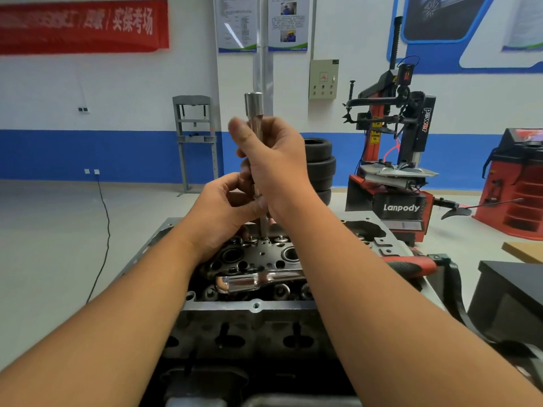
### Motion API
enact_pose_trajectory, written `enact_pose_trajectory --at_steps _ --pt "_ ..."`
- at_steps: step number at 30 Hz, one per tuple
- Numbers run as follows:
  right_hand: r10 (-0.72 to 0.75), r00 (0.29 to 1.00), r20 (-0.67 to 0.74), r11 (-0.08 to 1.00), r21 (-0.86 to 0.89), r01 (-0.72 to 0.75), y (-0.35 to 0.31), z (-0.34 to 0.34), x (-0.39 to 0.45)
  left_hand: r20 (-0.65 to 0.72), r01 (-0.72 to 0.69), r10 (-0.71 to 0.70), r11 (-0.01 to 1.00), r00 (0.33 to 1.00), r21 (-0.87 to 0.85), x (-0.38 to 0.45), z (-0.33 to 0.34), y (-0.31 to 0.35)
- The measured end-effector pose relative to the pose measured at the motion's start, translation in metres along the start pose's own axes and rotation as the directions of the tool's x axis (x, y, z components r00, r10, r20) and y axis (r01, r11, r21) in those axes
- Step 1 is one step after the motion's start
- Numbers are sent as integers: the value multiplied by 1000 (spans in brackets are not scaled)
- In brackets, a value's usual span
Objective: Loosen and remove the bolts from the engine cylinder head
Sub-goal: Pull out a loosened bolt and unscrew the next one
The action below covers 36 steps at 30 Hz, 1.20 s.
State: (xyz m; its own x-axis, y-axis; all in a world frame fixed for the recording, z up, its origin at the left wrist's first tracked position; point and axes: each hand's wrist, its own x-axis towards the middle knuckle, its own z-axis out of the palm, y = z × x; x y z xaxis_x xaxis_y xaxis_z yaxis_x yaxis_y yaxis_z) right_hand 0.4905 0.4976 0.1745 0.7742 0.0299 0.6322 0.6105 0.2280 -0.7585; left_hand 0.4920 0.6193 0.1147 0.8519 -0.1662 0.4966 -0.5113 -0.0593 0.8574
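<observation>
- My right hand (271,168) grips the upright socket extension (256,113); left hand (226,210) pinches its lower shaft
- Tool tip sits on a bolt (265,240) mid cylinder head (258,259)
- Judged step: spinning out a loosened bolt; next, lift it clear

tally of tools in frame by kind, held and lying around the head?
Socket extension bar, upright, gripped by right hand and left hand: 1
Chrome ratchet handle lying across the cylinder head: 1
Red-handled tool lying beside the head on its right: 1
Total: 3
</observation>
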Motion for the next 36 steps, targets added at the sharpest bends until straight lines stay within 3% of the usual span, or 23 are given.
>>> enact_pose_trajectory --at_steps 6,11,14,17,21,25,31,36 --pt "-8 994 -112 999 43 13 3 -4 2 152 123 -96 976 984 -181 -1 -2 5" --pt "29 999 -23 1000 11 -28 2 -1 2 43 53 -53 999 998 -7 -3 0 6" --pt "46 999 0 999 18 -46 1 -1 0 -8 42 -42 999 999 3 -4 1 6" --pt "54 997 -52 996 70 -50 -1 -4 -1 20 54 -55 999 998 4 -4 0 8" --pt "52 998 -21 998 27 -52 -1 -3 0 165 101 -76 984 983 -150 -4 0 7" --pt "79 995 53 996 35 -81 -1 0 -1 103 27 -15 994 995 -110 -5 0 6" --pt "84 996 4 993 81 -84 -1 -3 -1 35 1 -1 1000 999 -24 -5 2 6" --pt "42 997 63 999 3 -43 -1 0 -2 153 98 -66 972 986 -215 -5 2 11"
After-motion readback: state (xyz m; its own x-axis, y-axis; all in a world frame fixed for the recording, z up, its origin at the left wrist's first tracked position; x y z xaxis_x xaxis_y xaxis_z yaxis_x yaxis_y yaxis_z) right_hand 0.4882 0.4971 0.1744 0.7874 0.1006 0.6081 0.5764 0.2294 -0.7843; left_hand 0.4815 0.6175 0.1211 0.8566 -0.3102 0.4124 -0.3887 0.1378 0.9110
